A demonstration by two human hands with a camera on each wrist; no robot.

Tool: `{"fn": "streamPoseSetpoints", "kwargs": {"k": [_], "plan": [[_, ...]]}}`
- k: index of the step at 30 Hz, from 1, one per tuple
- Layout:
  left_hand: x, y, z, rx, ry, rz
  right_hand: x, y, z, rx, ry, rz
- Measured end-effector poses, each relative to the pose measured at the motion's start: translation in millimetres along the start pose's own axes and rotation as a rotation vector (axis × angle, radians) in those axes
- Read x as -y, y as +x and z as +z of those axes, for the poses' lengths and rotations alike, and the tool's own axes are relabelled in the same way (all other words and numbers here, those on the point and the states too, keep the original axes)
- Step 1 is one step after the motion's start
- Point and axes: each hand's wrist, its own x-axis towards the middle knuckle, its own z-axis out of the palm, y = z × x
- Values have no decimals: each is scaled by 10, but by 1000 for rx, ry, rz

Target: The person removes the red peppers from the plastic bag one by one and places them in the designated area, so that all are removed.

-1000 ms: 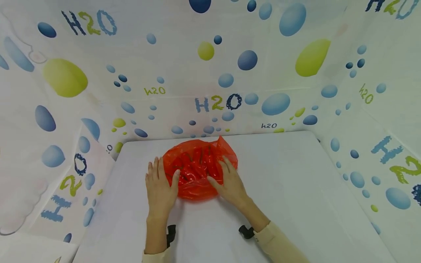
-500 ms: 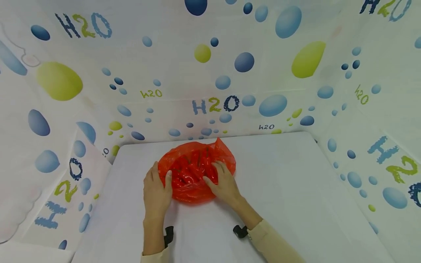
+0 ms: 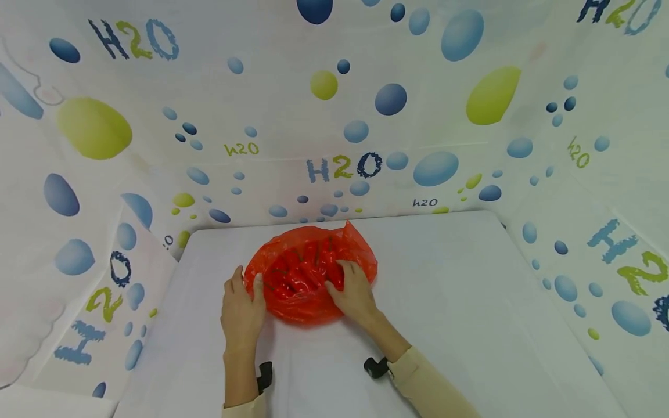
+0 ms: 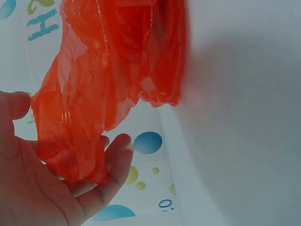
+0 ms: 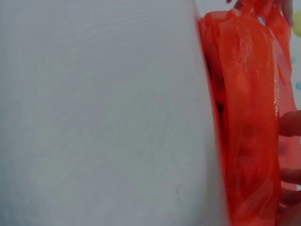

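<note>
A red plastic bag lies on the white table with its mouth turned up. Inside it, several red chili peppers with green stems show. My left hand holds the bag's left edge. In the left wrist view, the thumb lies at one side of the film and the bent fingers curve behind it. On the right, my right hand reaches over the bag's near right rim, its fingers bent inward on the film beside the peppers. The right wrist view catches only the fingertips against the bag.
The white table runs up to a back wall sheet printed with blue and green drops and "H2O". Similar sheets close off both sides. A small black wrist mount sits by the right sleeve.
My left hand has shifted left and toward the near side, drawing the bag's left edge outward. The right hand's fingers have bent more and moved slightly inward over the bag.
</note>
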Motion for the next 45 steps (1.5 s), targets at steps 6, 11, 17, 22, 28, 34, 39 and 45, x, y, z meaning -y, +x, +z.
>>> {"fn": "streamPoseSetpoints", "kwargs": {"k": [6, 11, 17, 22, 28, 34, 39, 45], "plan": [[47, -13, 9, 9, 9, -24, -41, 4, 21, 16, -15, 52], [74, -11, 22, 6, -40, -45, -87, 7, 30, 19, -16, 57], [79, -9, 57, -58, -133, -10, -116, 9, 18, 6, 1, 71], [80, 9, 114, -135, -211, 27, -145, 10, 6, -10, 34, 86], [62, 20, 162, -194, -272, 71, -147, 16, -35, -45, 121, 100], [38, 0, 184, -249, -280, 106, -115, 16, -90, -82, 165, 112], [50, -15, 193, -265, -265, 123, -79, 13, -148, -84, 170, 130], [66, -33, 182, -273, -256, 137, -27, 10, -240, -106, 191, 106]]}}
